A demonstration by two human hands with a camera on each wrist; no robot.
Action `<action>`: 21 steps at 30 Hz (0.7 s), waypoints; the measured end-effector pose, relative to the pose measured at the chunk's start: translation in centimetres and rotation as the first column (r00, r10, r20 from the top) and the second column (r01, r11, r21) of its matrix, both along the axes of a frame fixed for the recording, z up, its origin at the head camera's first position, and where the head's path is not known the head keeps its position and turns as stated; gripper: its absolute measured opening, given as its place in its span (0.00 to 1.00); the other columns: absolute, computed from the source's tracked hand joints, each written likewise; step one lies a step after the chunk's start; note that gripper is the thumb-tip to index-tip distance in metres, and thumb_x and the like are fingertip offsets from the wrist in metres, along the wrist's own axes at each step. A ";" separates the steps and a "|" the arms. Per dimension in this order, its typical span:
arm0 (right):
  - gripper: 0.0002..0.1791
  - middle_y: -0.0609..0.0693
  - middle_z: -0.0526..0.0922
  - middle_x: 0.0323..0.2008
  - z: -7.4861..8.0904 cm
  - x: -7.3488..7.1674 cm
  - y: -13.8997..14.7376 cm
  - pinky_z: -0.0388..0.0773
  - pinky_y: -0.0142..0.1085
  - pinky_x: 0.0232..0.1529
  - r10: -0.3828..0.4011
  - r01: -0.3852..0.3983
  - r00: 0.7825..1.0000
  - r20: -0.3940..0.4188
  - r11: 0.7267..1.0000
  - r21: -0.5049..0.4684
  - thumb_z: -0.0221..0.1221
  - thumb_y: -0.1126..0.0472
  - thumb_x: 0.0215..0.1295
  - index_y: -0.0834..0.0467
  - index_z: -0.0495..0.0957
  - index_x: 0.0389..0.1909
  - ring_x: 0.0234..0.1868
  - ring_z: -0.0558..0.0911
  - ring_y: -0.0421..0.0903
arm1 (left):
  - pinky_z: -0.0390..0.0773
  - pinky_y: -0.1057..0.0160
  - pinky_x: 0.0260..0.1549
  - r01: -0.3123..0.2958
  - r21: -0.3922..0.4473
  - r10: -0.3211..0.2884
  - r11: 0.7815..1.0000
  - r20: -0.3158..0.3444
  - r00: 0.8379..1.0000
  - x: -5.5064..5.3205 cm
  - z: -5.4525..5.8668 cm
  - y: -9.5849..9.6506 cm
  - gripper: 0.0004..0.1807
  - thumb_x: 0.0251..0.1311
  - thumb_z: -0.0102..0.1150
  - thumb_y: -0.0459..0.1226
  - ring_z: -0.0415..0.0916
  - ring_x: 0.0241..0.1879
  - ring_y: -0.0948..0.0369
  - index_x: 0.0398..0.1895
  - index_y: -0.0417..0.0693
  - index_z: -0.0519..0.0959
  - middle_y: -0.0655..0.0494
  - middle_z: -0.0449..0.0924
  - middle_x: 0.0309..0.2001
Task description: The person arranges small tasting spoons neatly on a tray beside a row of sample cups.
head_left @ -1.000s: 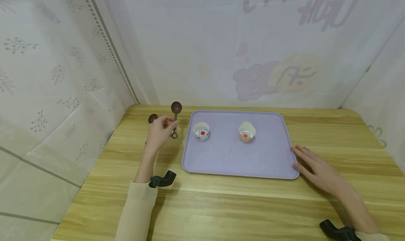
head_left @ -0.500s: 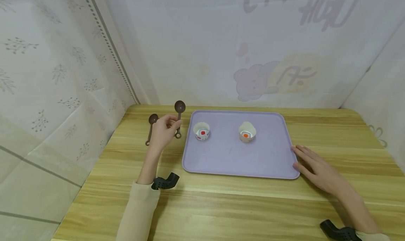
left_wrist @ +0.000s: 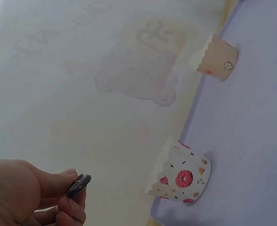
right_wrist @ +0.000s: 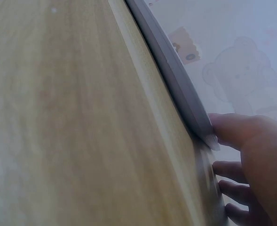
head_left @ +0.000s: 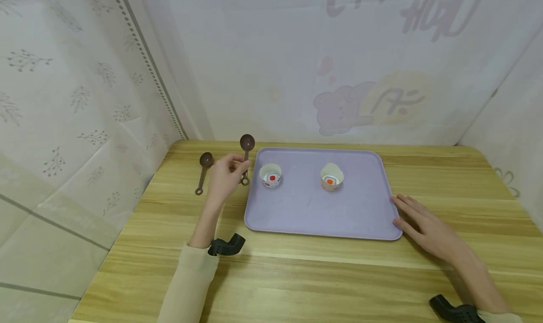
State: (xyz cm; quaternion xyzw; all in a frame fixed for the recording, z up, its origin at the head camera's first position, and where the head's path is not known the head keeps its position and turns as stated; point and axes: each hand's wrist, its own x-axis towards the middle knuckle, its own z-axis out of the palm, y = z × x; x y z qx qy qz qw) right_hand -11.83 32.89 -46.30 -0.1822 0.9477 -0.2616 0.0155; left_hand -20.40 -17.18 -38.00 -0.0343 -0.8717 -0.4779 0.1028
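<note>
My left hand (head_left: 225, 178) pinches a dark brown measuring spoon (head_left: 247, 143) by its handle, bowl pointing away from me, just left of the lilac tray (head_left: 309, 212). In the left wrist view, the end of the spoon handle (left_wrist: 79, 185) shows between thumb and fingers. A second brown measuring spoon (head_left: 206, 160) lies on the table left of that hand. Fingers straight, my right hand (head_left: 428, 231) touches the tray's right edge; in the right wrist view its thumb meets the tray rim (right_wrist: 176, 75). Two paper baking cups stand on the tray, a white patterned one (left_wrist: 183, 176) and a tan one (left_wrist: 218, 59).
The white cup (head_left: 270, 177) is near the tray's left side, with a red-marked inside bottom. Right of centre stands the tan cup (head_left: 331, 178), orange-marked inside. The wooden table (head_left: 322, 276) is bounded by a printed cloth (head_left: 263, 78) behind and another at the left.
My left hand has moved a little to the right with the measuring spoon, closer to the tray. The second spoon has come into fuller view. My right hand and the tray have stayed put.
</note>
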 end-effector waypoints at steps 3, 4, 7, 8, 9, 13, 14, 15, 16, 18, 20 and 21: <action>0.36 0.66 0.56 0.76 0.0 0.0 0.0 0.47 0.66 0.71 0.000 0.000 1.000 0.004 1.000 0.000 0.55 0.49 0.77 0.50 0.55 0.80 0.75 0.52 0.69 | 0.72 0.66 0.20 -0.003 0.005 0.003 1.000 -0.005 1.000 0.0 0.0 0.1 0.13 0.69 0.63 0.39 0.76 0.27 0.57 0.46 0.36 0.82 0.44 0.84 0.32; 0.36 0.66 0.56 0.76 0.0 0.0 0.0 0.47 0.66 0.71 -0.001 0.001 1.000 0.005 1.000 0.000 0.55 0.49 0.76 0.50 0.55 0.80 0.75 0.52 0.69 | 0.71 0.66 0.19 -0.004 0.009 0.004 1.000 -0.010 1.000 0.0 0.0 0.2 0.13 0.68 0.64 0.39 0.76 0.26 0.57 0.46 0.36 0.82 0.44 0.84 0.32; 0.36 0.66 0.56 0.75 -0.1 0.0 0.0 0.47 0.66 0.71 0.001 -0.001 1.000 0.001 1.000 0.004 0.55 0.49 0.76 0.50 0.55 0.80 0.75 0.53 0.69 | 0.69 0.67 0.17 0.009 0.028 -0.008 1.000 -0.019 1.000 0.1 0.0 0.3 0.12 0.68 0.64 0.38 0.74 0.23 0.60 0.46 0.36 0.82 0.45 0.83 0.30; 0.36 0.66 0.57 0.75 -0.1 0.0 0.0 0.47 0.65 0.71 0.001 -0.001 1.000 -0.002 1.000 0.005 0.55 0.49 0.76 0.50 0.55 0.80 0.75 0.53 0.69 | 0.69 0.68 0.17 0.012 0.033 -0.011 0.999 -0.022 1.000 0.0 0.1 0.4 0.12 0.67 0.65 0.37 0.73 0.22 0.60 0.46 0.36 0.82 0.45 0.83 0.29; 0.36 0.66 0.57 0.75 -0.1 0.0 0.0 0.47 0.65 0.71 0.000 0.000 1.000 -0.002 1.000 0.006 0.55 0.49 0.76 0.49 0.55 0.80 0.75 0.53 0.69 | 0.68 0.68 0.16 0.020 0.042 -0.019 0.999 -0.022 1.000 0.0 0.1 0.4 0.12 0.67 0.65 0.37 0.72 0.21 0.60 0.46 0.36 0.82 0.45 0.83 0.28; 0.36 0.66 0.57 0.75 -0.1 0.0 -0.1 0.47 0.65 0.71 -0.001 0.001 1.000 -0.003 1.000 0.007 0.55 0.49 0.76 0.49 0.55 0.80 0.75 0.53 0.69 | 0.68 0.68 0.16 0.032 0.058 -0.032 0.998 -0.015 0.999 0.0 0.1 0.8 0.12 0.67 0.65 0.36 0.71 0.20 0.62 0.45 0.35 0.82 0.46 0.83 0.28; 0.36 0.66 0.56 0.76 -0.1 0.0 -0.1 0.47 0.65 0.71 -0.001 0.001 1.000 -0.001 1.000 0.004 0.55 0.49 0.76 0.49 0.55 0.80 0.75 0.53 0.69 | 0.68 0.68 0.16 0.033 0.059 -0.032 0.998 -0.014 0.999 0.0 0.2 0.9 0.12 0.67 0.65 0.37 0.71 0.20 0.62 0.45 0.35 0.82 0.45 0.83 0.28; 0.36 0.66 0.56 0.76 -0.1 0.0 -0.1 0.47 0.66 0.71 -0.002 0.002 1.000 0.003 1.000 0.001 0.55 0.49 0.77 0.49 0.55 0.80 0.75 0.52 0.69 | 0.68 0.68 0.17 0.036 0.063 -0.035 0.997 -0.012 0.999 0.1 0.2 1.0 0.12 0.68 0.65 0.37 0.71 0.20 0.61 0.46 0.35 0.82 0.45 0.83 0.28; 0.36 0.66 0.56 0.76 -0.1 0.0 0.0 0.47 0.66 0.71 -0.002 0.002 1.000 0.002 1.000 -0.002 0.55 0.49 0.77 0.49 0.55 0.80 0.75 0.52 0.69 | 0.69 0.68 0.17 0.034 0.061 -0.033 0.998 -0.012 0.999 0.1 0.3 1.1 0.12 0.67 0.65 0.37 0.72 0.20 0.62 0.46 0.36 0.82 0.45 0.83 0.28; 0.36 0.66 0.56 0.76 -0.1 -0.1 0.0 0.47 0.66 0.70 0.000 0.000 1.000 -0.002 1.000 -0.004 0.55 0.49 0.77 0.50 0.55 0.80 0.75 0.53 0.69 | 0.69 0.68 0.17 0.035 0.059 -0.034 0.998 -0.014 0.999 0.1 0.3 1.3 0.12 0.67 0.65 0.37 0.71 0.20 0.62 0.46 0.36 0.82 0.46 0.83 0.27; 0.36 0.67 0.56 0.75 -0.2 -0.1 0.0 0.46 0.66 0.71 0.001 -0.001 1.000 -0.005 1.000 -0.008 0.55 0.50 0.77 0.50 0.55 0.80 0.75 0.52 0.69 | 0.69 0.68 0.17 0.037 0.059 -0.036 0.998 -0.021 0.999 0.1 0.4 1.6 0.12 0.67 0.65 0.37 0.71 0.20 0.62 0.46 0.36 0.82 0.48 0.82 0.26; 0.36 0.67 0.56 0.75 -0.2 -0.1 0.1 0.46 0.65 0.71 0.002 -0.002 1.000 -0.008 1.000 -0.007 0.55 0.50 0.77 0.50 0.55 0.80 0.75 0.52 0.69 | 0.69 0.68 0.17 0.038 0.060 -0.036 0.998 -0.026 0.999 0.0 0.4 1.7 0.12 0.67 0.65 0.37 0.71 0.19 0.63 0.46 0.36 0.83 0.49 0.81 0.25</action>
